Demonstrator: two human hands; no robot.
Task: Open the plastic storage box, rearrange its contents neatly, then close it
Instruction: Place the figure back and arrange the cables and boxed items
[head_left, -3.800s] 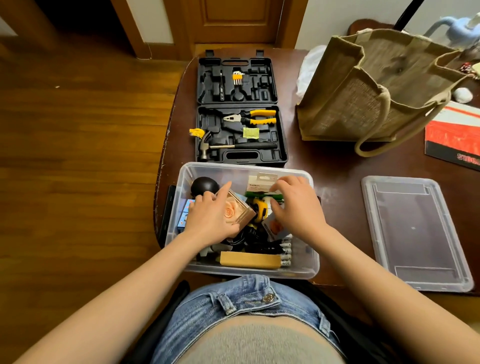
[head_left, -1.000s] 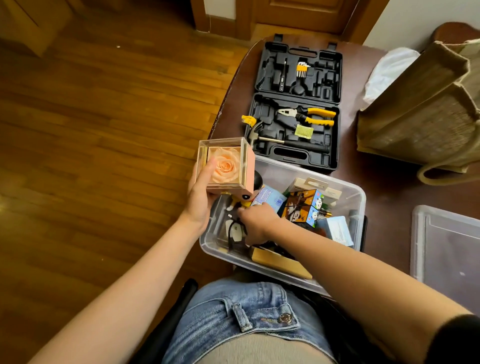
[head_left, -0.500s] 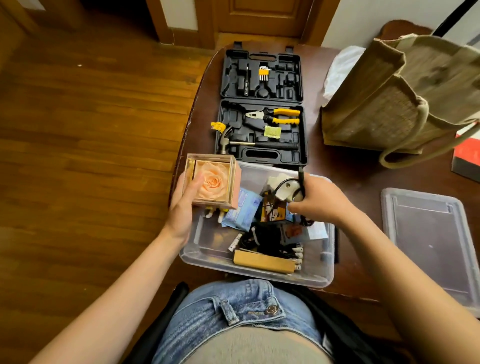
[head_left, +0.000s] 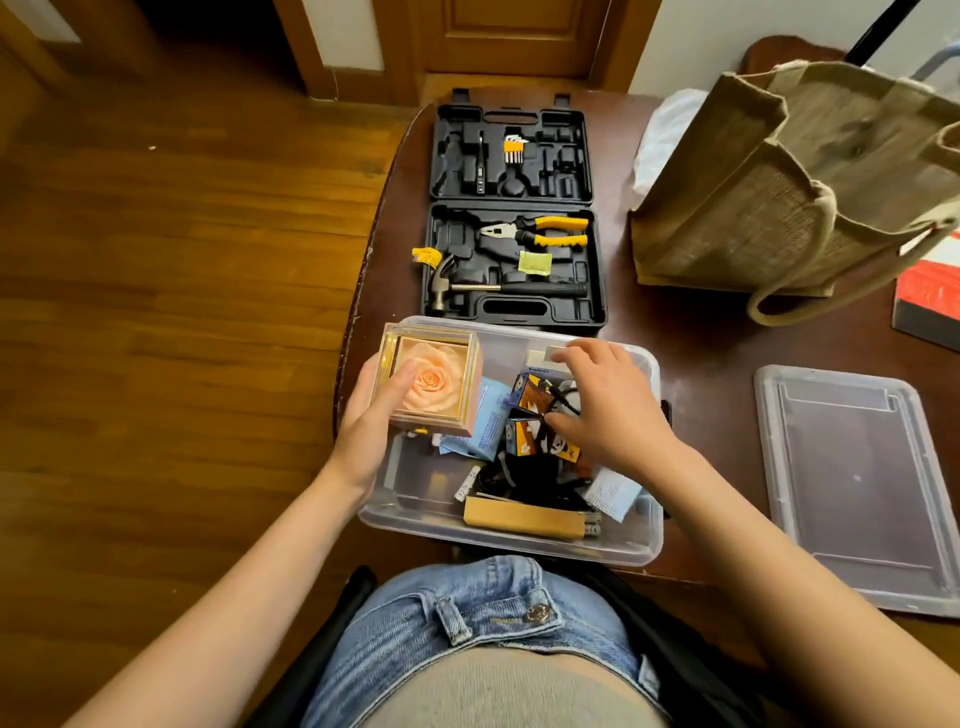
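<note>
red book (head_left: 930, 296) cut off, box labels unreadable

storage box (head_left: 519, 540): showing clear glossy plastic | tote bag (head_left: 769, 192): looking rough woven cloth | tool case (head_left: 597, 291): appearing matt black plastic

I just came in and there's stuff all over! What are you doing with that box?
A person is sorting a clear storage box on the table. The left hand holds a rose cube above the box's left end. The right hand reaches into the jumble of small boxes and cables inside. The lid lies off to the right, so the box is open. Behind it sits an open tool case.
</note>
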